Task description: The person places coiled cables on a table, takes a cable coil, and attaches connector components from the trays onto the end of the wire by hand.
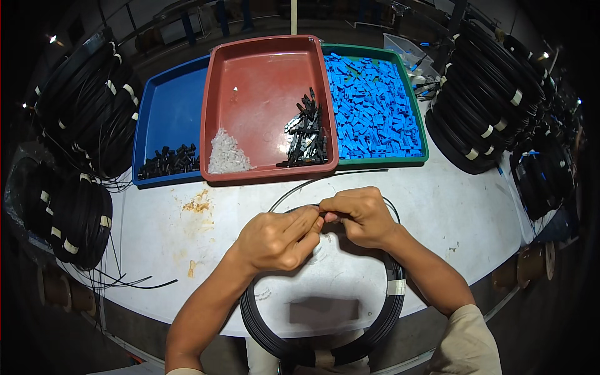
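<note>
A coil of black cable lies at the table's front edge, partly hanging over it and bound with pale tape. Above its far side my two hands meet, fingertip to fingertip. My left hand is closed, its thumb and fingers pinching the black cable. From the right, my right hand pinches at the same spot, also closed. Only a sliver of dark cable shows between the fingertips, and the fingers hide the rest. A loose cable end curves out beyond the hands toward the trays.
A red tray holds white and black small parts. Behind it stand a blue tray with black pieces and a green tray full of blue connectors. Stacked cable coils flank both sides. Loose cable ends stick out at left.
</note>
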Available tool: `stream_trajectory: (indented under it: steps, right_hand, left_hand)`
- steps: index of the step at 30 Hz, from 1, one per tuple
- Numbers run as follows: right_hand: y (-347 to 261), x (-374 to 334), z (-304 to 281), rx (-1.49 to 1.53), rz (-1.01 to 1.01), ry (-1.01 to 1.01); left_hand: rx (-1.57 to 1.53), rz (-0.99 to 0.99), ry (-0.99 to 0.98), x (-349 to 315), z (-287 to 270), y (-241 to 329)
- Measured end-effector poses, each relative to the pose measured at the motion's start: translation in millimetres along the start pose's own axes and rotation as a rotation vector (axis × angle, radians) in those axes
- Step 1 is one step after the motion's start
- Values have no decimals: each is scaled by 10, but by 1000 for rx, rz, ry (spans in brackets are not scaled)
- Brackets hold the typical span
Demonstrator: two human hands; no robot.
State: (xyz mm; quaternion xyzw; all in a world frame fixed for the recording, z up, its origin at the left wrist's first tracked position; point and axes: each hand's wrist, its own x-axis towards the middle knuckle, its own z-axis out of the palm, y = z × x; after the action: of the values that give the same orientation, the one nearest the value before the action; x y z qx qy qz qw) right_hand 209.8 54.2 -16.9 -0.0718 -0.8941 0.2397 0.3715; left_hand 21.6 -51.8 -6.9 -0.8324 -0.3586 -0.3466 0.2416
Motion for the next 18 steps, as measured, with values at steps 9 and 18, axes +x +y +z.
stream_trajectory:
  steps: [9, 18]
  right_hand:
    - [-89, 26, -54, -262, -219, 99]
    - [-157, 100, -83, -437, -350, 145]
  left_hand:
    - [-586, -644, 41, 41, -36, 43]
    - [-1339, -1203, 15, 82, -88, -28]
